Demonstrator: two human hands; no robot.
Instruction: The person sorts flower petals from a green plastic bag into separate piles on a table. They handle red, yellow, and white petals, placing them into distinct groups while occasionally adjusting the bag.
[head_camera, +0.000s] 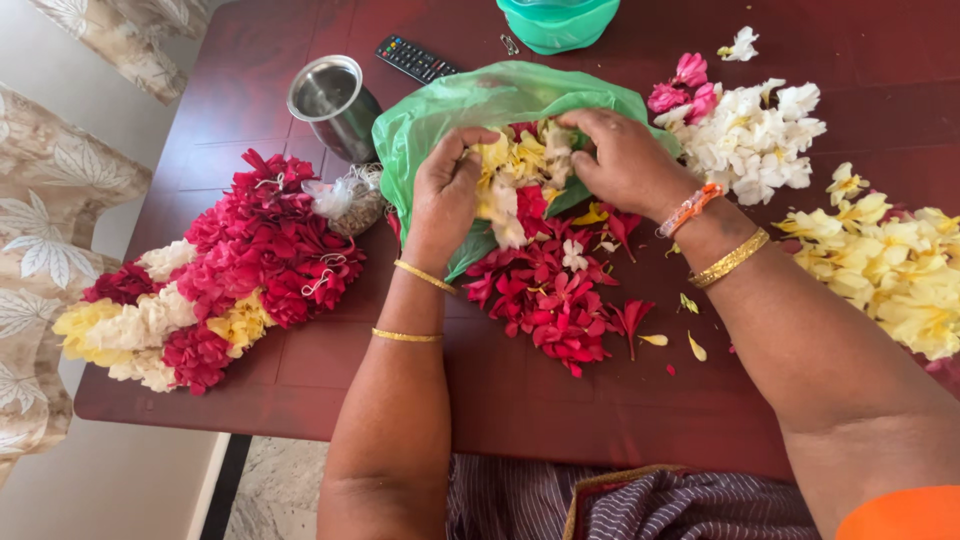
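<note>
Both hands, left hand and right hand, are curling their fingers around mixed blossoms, spilling them from the green bag mid-surface.

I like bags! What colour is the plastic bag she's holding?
Green; the plastic bag shows best in the head view.

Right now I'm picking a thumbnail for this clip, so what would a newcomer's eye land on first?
First, both hands at the table's middle: the left hand and right hand dig into mixed flowers spilling from a green plastic bag. Next, the thick red, white and yellow flower garland lying at the left edge. Then loose heaps: red flowers below the bag, white flowers and yellow flowers at right.
</note>
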